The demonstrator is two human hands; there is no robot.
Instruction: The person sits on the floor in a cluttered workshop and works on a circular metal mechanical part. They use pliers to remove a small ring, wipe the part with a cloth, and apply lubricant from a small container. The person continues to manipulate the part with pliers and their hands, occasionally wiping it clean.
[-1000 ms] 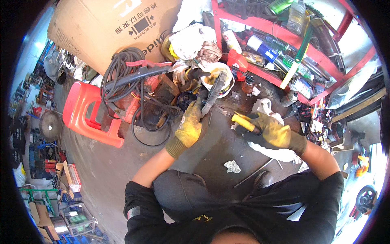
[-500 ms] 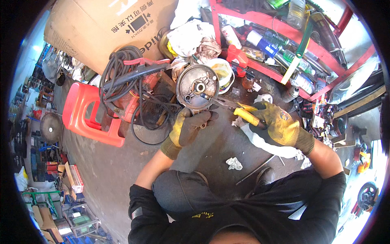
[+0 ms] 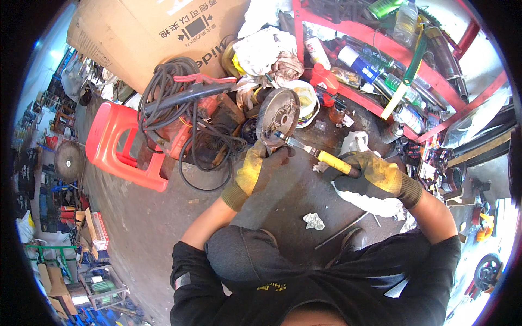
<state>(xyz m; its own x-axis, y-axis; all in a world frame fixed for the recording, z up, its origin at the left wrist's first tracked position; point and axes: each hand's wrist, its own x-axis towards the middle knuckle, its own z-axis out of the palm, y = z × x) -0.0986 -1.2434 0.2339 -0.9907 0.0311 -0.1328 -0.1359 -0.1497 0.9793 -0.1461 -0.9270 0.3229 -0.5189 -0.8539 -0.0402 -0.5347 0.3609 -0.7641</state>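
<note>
My left hand (image 3: 256,171), in a yellow and dark work glove, is closed at the lower edge of a round greasy metal plate (image 3: 285,103). It looks like a brake backing plate with a raised hub in the middle, and it stands tilted with its face toward the right. My right hand (image 3: 372,173), gloved alike, is wrapped round the yellow handles of pliers (image 3: 331,160). Their metal jaws reach left to the lower part of the plate, by a small fitting there. Whether the jaws grip that fitting I cannot tell. Both hands are above the floor, in front of my bent knees.
A red stool (image 3: 110,142) and a red machine with coiled black cable (image 3: 173,89) stand left. Behind the plate are a white bucket (image 3: 308,100), rags (image 3: 266,51) and a large carton (image 3: 147,38). A red rack (image 3: 375,41) holds bottles and cans. Crumpled paper (image 3: 313,220) lies on the floor.
The plate has turned from facing up to a steeper tilt and shifted slightly right. The pliers, earlier with handles spread, now show as one line, and my right hand has closed round them.
</note>
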